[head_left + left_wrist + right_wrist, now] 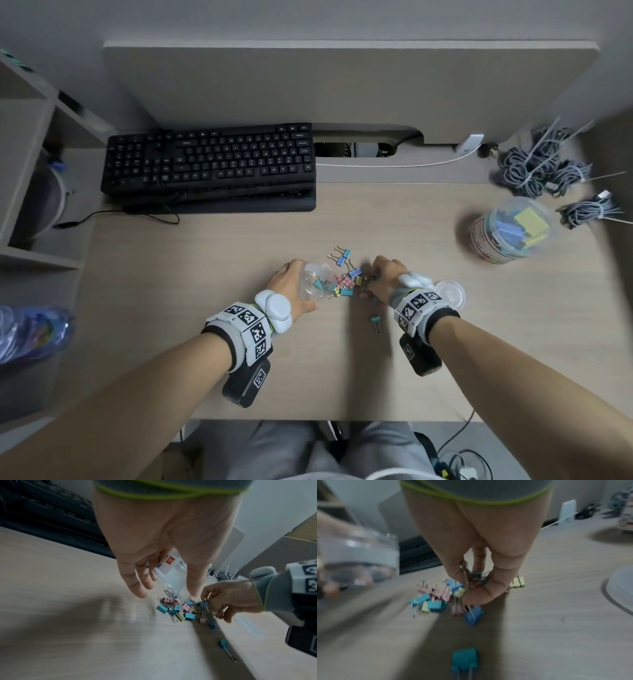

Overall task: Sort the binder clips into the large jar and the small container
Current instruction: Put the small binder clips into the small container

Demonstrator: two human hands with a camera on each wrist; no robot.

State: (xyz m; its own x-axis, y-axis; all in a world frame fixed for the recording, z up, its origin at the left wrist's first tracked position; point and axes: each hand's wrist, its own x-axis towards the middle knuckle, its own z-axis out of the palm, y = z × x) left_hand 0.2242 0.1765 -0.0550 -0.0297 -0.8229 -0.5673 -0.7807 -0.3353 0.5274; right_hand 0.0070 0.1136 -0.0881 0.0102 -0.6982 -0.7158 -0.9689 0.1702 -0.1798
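Right hand [471, 555] fingers [476, 593] pinched on a bunch of small pastel metal binder clips [467, 582] atop the loose pile [346, 281] near the front edge of the pale wooden desk [205, 260]. Left hand [289, 281] curled round a small clear plastic container [315, 279], tipped toward the pile, likely for a short drop. Round translucent lid [449, 293] just right. Large clear jar [510, 229] of big clips toward the right edge.

Right wrist view blurs the small container [356, 555] — the large jar [627, 519] cut off at the edge.
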